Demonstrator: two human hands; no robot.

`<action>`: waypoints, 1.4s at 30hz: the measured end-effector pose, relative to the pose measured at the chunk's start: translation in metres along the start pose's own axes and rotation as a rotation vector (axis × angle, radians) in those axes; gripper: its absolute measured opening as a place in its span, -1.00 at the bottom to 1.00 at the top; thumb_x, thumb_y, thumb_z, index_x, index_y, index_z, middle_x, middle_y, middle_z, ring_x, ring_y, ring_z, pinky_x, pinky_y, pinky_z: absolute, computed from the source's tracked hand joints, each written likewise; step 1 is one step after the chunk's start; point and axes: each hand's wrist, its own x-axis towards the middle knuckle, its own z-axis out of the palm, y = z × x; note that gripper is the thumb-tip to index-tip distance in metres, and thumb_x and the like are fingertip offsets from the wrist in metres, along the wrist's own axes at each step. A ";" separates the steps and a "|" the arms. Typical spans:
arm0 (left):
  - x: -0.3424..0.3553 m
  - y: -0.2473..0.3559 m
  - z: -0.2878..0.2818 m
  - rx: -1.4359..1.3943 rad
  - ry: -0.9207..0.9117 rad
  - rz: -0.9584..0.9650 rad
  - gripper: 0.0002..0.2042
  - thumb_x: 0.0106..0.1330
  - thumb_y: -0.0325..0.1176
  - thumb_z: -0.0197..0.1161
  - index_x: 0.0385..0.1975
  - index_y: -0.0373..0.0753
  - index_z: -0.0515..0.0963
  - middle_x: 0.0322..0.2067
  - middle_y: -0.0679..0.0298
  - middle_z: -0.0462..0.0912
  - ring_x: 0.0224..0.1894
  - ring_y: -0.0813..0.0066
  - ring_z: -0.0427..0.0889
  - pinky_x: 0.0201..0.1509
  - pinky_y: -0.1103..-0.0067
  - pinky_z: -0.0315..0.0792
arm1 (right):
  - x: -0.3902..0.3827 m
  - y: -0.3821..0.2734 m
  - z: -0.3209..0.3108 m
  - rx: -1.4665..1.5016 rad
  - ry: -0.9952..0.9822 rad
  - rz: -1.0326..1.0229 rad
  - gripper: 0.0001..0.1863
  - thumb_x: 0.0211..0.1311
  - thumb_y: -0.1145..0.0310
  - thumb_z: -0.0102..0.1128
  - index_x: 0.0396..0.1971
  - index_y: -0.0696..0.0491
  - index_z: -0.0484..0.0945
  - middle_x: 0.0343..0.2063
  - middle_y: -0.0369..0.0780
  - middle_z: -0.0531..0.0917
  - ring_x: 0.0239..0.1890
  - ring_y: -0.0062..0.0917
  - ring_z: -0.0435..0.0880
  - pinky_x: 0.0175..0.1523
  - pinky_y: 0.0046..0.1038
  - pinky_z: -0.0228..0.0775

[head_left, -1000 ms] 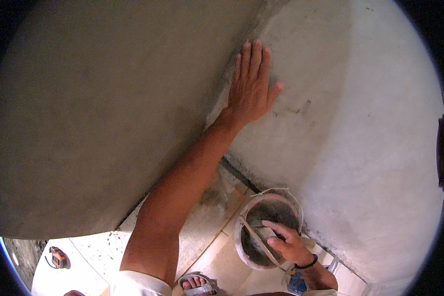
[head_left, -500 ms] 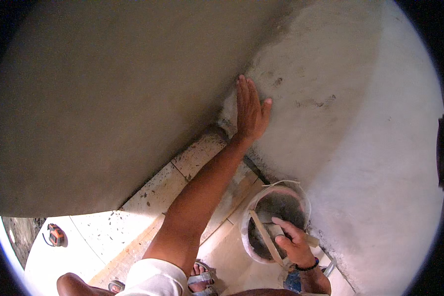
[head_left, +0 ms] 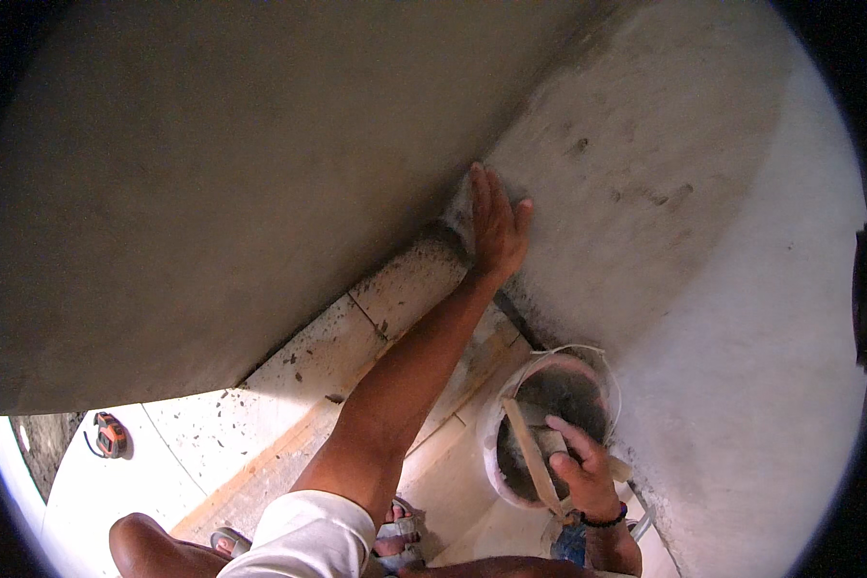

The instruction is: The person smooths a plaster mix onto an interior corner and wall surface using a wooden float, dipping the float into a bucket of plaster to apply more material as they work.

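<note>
Fingertips up, my left hand (head_left: 496, 222) lies open against the rough grey plaster wall (head_left: 665, 241), beside the inside corner where it meets the smoother left wall (head_left: 241, 164). My right hand (head_left: 588, 477) is low over a round pinkish bucket (head_left: 497, 453) with grey material inside, its thumb and forefinger closed round a pale flat block (head_left: 549, 443); the rest of that tool is hard to make out. A thin wooden strip (head_left: 532, 448) slants across the bucket, just left of that hand.
A pale tiled floor (head_left: 183, 458) with dark specks runs along the walls' foot. An orange and black tape measure (head_left: 111, 433) lies at the left. My sandalled feet (head_left: 395, 539) and bent knee (head_left: 135, 535) show at the bottom. Blue material (head_left: 568, 544) sits behind my right wrist.
My left hand has slid down the wall toward the lower part of the corner. The view has shifted, and my bent knee has come into sight. My right hand stays at the bucket.
</note>
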 end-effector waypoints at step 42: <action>-0.073 -0.026 -0.085 0.204 -0.561 -0.418 -0.46 0.39 -0.04 -0.03 0.20 -0.34 0.31 0.11 -0.14 0.43 0.17 -0.08 0.42 0.32 0.07 0.15 | -0.005 -0.004 0.026 0.486 0.109 -0.035 -0.29 0.12 0.52 -0.01 0.34 0.24 0.10 0.27 -0.09 0.31 0.31 -0.40 0.27 0.40 -0.38 0.01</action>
